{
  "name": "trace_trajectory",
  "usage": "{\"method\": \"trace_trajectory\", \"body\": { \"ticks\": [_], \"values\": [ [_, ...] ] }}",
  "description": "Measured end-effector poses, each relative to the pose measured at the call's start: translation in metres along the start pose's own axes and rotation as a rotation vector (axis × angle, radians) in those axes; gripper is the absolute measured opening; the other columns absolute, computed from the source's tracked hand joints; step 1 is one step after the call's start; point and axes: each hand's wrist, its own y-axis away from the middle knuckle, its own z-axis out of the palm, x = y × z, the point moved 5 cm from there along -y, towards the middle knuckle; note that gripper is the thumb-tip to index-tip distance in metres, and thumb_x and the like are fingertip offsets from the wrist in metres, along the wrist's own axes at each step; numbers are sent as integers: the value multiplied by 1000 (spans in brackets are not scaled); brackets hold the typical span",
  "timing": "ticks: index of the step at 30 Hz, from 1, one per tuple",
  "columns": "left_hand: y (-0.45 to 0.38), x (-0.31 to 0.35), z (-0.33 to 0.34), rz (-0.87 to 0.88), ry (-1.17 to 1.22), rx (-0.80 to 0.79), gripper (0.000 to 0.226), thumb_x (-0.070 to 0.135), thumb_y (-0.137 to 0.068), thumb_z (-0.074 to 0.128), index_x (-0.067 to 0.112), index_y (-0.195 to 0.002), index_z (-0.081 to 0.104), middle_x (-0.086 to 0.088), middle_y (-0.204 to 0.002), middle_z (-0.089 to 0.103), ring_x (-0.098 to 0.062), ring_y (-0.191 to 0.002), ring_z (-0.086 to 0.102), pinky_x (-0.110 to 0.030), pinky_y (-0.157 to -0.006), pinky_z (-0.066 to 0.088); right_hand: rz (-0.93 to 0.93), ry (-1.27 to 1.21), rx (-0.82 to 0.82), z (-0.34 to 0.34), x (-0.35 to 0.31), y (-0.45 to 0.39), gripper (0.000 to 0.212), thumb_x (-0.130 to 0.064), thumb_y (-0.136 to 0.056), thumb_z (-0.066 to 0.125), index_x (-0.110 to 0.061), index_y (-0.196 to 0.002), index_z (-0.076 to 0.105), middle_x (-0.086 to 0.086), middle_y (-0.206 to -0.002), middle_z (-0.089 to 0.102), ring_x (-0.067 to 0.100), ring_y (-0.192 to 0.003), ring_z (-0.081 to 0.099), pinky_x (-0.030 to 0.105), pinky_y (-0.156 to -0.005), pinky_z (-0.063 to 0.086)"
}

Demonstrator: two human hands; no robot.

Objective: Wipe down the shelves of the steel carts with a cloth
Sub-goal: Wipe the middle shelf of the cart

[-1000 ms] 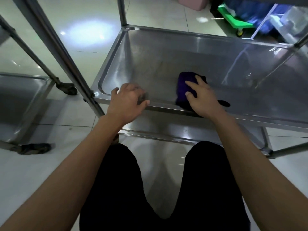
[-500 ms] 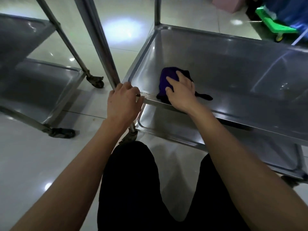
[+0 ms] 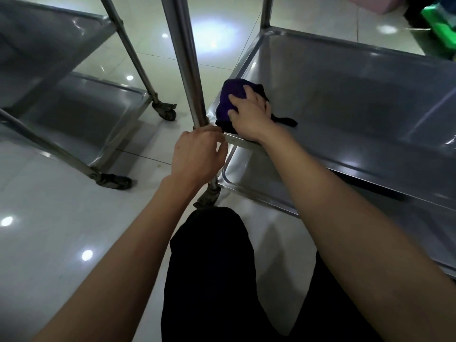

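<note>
A dark purple cloth (image 3: pixel 230 97) lies in the near left corner of the steel cart's middle shelf (image 3: pixel 345 99). My right hand (image 3: pixel 249 114) presses down on the cloth with spread fingers. My left hand (image 3: pixel 197 154) grips the cart's corner post (image 3: pixel 185 70) where it meets the shelf rim, its fingers curled around the metal. A lower shelf (image 3: pixel 249 178) of the same cart shows beneath my right forearm.
A second steel cart (image 3: pixel 74 112) stands to the left on castor wheels (image 3: pixel 165 111), a strip of glossy tiled floor between the two. A green wheeled dolly (image 3: pixel 441 23) and a pink box (image 3: pixel 387 3) sit at the far right. My black-trousered knees are below.
My right hand has slid the cloth leftward into the shelf's near left corner. My left hand has shifted from the front rim to the corner post. The view has swung left.
</note>
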Motion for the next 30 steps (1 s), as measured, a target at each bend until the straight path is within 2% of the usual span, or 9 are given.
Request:
{"method": "trace_trajectory", "body": {
  "ticks": [7,12,17,24,30],
  "values": [
    [-10,21,3,31,-11,-92,30,32,-97,49,19,-113,72,3,-113,68,-22,-109,59,-44,-91,49,-43,61,89,-18,38,33,48,-23,-106,35,-21,-154,33,7,-167,6,27,-151,14,46,-122,15],
    [-28,67,15,118,21,-115,31,33,-98,48,18,-109,72,-3,-111,68,-26,-106,60,-49,-91,48,34,72,160,-38,93,69,48,-23,-107,34,-18,-155,32,10,-167,8,29,-151,16,44,-122,16],
    [-39,128,39,234,66,-154,31,34,-98,47,17,-104,72,-3,-109,69,-26,-102,60,-41,-84,47,127,55,217,-58,149,110,47,-23,-108,34,-18,-154,33,10,-167,10,29,-151,15,45,-122,17],
    [-48,212,64,344,124,-263,31,36,-98,47,19,-112,68,-5,-115,64,-29,-109,58,-45,-92,48,263,44,289,-93,223,169,46,-19,-107,37,-15,-153,37,14,-165,13,32,-152,15,47,-123,17],
    [-52,261,79,397,79,-308,31,36,-98,47,17,-109,69,-10,-114,62,-32,-112,55,-44,-93,45,427,40,356,-126,288,224,44,-17,-107,37,-13,-151,39,14,-165,15,33,-151,17,46,-123,17]
  ]
}}
